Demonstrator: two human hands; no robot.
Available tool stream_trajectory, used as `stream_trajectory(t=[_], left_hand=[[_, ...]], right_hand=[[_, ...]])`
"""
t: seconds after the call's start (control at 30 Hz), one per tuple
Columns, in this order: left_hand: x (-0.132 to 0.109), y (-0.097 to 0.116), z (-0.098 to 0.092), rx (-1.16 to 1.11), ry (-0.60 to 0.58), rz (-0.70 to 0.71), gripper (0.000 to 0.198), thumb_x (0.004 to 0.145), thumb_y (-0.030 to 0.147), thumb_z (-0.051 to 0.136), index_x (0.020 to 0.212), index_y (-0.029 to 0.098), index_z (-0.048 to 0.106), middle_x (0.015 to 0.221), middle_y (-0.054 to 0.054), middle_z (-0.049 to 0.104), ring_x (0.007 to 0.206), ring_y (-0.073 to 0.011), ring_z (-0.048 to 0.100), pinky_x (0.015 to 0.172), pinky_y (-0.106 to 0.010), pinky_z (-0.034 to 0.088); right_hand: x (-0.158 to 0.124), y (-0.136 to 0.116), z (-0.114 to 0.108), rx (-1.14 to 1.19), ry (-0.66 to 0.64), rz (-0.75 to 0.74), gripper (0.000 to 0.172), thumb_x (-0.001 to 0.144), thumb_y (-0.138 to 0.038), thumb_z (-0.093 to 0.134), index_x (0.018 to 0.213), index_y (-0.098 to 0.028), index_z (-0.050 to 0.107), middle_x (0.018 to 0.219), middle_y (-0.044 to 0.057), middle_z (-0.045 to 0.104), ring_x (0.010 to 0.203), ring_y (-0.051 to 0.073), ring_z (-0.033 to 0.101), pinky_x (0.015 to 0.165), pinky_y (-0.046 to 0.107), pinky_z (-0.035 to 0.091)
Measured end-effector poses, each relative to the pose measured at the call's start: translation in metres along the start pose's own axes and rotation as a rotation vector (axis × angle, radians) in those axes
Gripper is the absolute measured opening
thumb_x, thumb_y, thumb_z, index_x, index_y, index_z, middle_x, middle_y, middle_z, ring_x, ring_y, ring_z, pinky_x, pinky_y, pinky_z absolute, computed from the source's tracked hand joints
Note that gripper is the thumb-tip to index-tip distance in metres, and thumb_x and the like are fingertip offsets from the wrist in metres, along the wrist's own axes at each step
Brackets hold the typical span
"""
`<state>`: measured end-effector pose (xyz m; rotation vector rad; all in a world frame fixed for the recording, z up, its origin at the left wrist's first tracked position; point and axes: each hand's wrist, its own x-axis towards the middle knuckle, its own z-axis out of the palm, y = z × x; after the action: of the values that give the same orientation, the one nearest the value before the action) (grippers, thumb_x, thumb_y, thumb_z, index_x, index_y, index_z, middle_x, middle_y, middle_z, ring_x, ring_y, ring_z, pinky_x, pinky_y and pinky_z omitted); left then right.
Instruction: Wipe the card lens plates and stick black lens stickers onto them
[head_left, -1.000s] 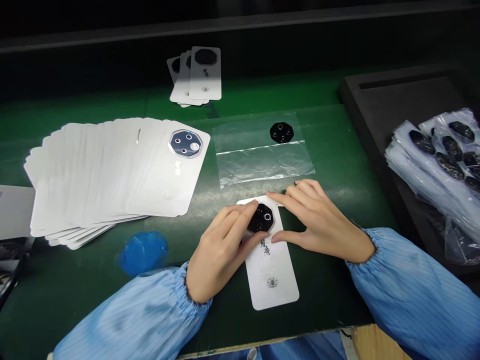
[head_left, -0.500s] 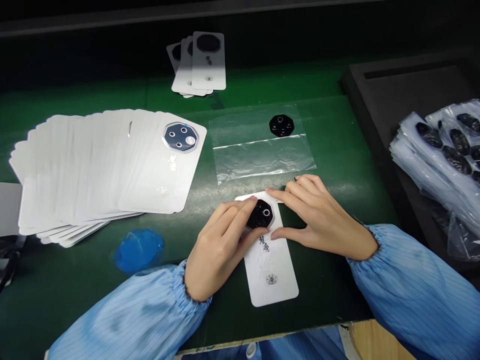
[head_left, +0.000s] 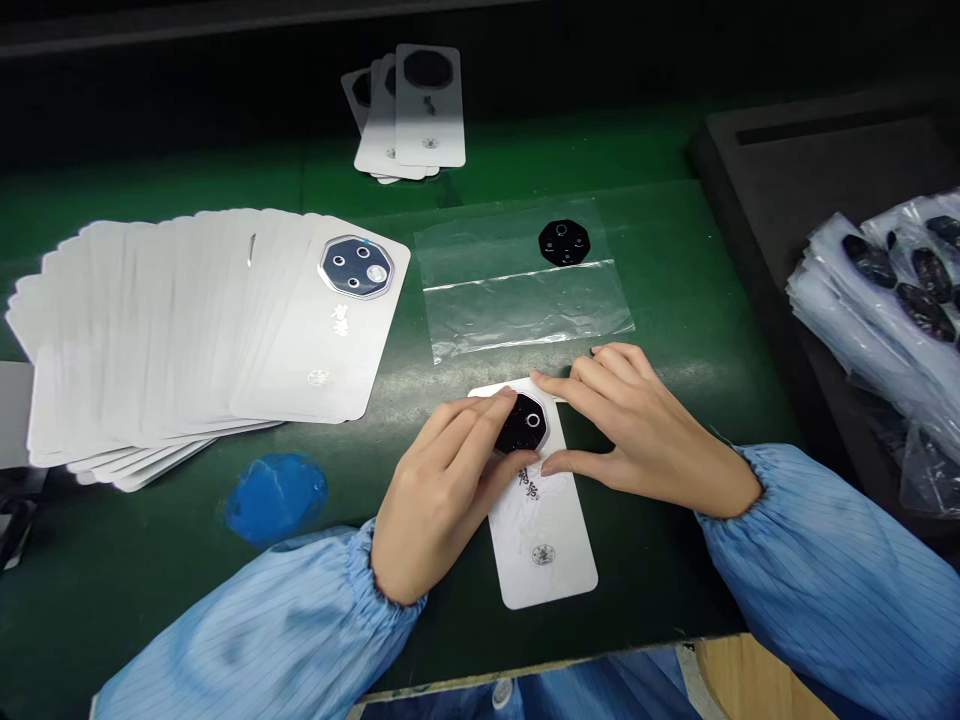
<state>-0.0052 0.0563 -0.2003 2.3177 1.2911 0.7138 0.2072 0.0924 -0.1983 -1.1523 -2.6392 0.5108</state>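
A white phone back cover (head_left: 551, 530) lies flat at the table's front edge, with dark lettering and a round emblem. Near its top sits a black octagonal camera lens plate (head_left: 525, 425) with a light ring on it. My left hand (head_left: 442, 480) has its thumb and fingertips closed at the plate's left and lower edges, hiding part of it. On the right, my right hand (head_left: 615, 420) has thumb and index finger spread apart, their tips against the cover's upper right side. Its other fingers are loosely bent.
Many white back covers (head_left: 180, 330) lie fanned out on the left, several more (head_left: 431, 125) at the back. A clear plastic bag (head_left: 517, 310) lies behind my hands, another black lens plate (head_left: 565, 243) on it. Blue film (head_left: 277, 497) lies left; bagged parts (head_left: 877, 300) fill the dark tray (head_left: 757, 230).
The view has shifted slightly. Both hands keep nearly the same place on the cover and lens plate; nothing has been let go or taken up.
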Motion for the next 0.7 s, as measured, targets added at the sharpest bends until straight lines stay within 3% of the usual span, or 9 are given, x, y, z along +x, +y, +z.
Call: stream_trajectory(t=[0.17, 0.37, 0.7], left_hand=[[0.0003, 0.0018, -0.0004, 0.024, 0.004, 0.008, 0.049, 0.082, 0.017, 0.066, 0.127, 0.004, 0.05, 0.103, -0.009, 0.065, 0.106, -0.0177, 0.053, 0.095, -0.03, 0.044], [-0.0012, 0.0047, -0.0028, 0.05, -0.023, -0.027, 0.048, 0.083, 0.014, 0.064, 0.128, 0.005, 0.05, 0.123, -0.014, 0.055, 0.111, -0.0186, 0.052, 0.097, -0.03, 0.042], [0.0018, 0.0038, -0.0032, -0.009, -0.007, -0.074, 0.045, 0.082, 0.013, 0.065, 0.125, 0.008, 0.053, 0.114, -0.008, 0.061, 0.103, -0.0134, 0.055, 0.093, -0.024, 0.043]], right_hand=[[-0.0017, -0.0001, -0.0009, 0.012, -0.003, 0.003, 0.068, 0.082, -0.06, 0.054, 0.129, -0.011, 0.049, 0.095, 0.006, 0.053, 0.089, 0.021, 0.043, 0.092, 0.041, 0.034], [-0.0009, 0.0, -0.0016, 0.004, -0.007, 0.005, 0.07, 0.081, -0.059, 0.056, 0.13, -0.011, 0.048, 0.097, 0.006, 0.052, 0.091, 0.021, 0.043, 0.093, 0.041, 0.032], [-0.0014, 0.0012, 0.0002, 0.004, -0.004, 0.002, 0.07, 0.081, -0.06, 0.054, 0.13, -0.011, 0.047, 0.096, 0.006, 0.052, 0.09, 0.021, 0.043, 0.092, 0.041, 0.032]])
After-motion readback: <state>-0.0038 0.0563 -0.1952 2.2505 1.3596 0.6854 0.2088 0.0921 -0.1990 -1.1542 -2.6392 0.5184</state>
